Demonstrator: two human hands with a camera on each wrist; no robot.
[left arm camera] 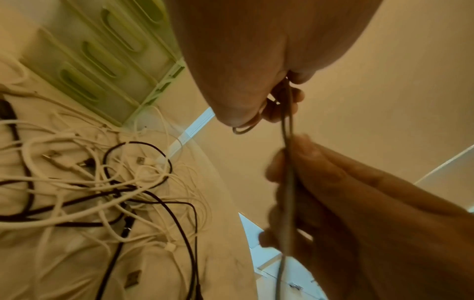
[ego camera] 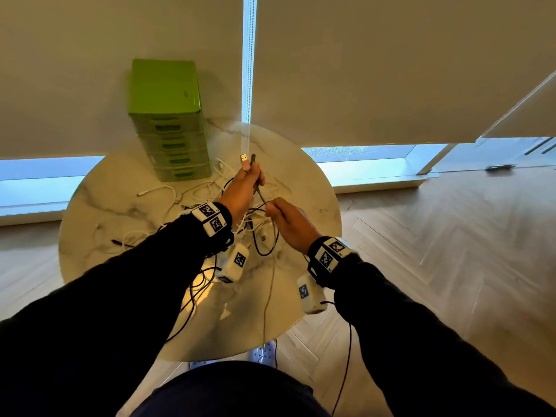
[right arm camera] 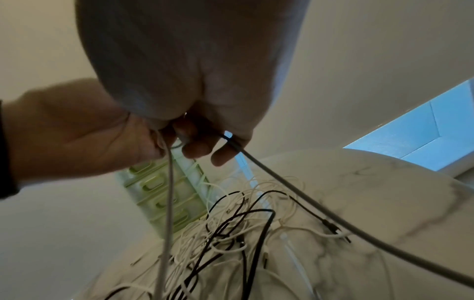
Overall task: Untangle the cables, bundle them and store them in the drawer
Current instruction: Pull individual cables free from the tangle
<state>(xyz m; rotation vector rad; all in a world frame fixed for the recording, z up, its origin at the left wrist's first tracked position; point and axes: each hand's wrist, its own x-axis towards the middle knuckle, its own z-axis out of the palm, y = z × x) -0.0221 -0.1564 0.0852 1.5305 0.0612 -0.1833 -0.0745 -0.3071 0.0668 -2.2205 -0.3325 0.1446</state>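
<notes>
Cables (ego camera: 192, 197), white and black, are lying in a tangle across the round marble table (ego camera: 99, 206), just in front of the green drawer unit (ego camera: 168, 121), which is standing at the table's far edge with its drawers shut. I am holding my left hand (ego camera: 240, 188) up over the pile, its fingers curled round a grey cable (ego camera: 261, 197); the cable's two plug ends (ego camera: 247, 159) are sticking up side by side above my fist. My right hand (ego camera: 288, 221) is sitting just beside and slightly nearer to me, thumb and fingertips pinching the same grey cable a little way down its length. From there it is hanging loose, trailing down past the table's near edge. Both my sleeves are dark, with tagged wrist bands (ego camera: 329, 254) on them.
</notes>
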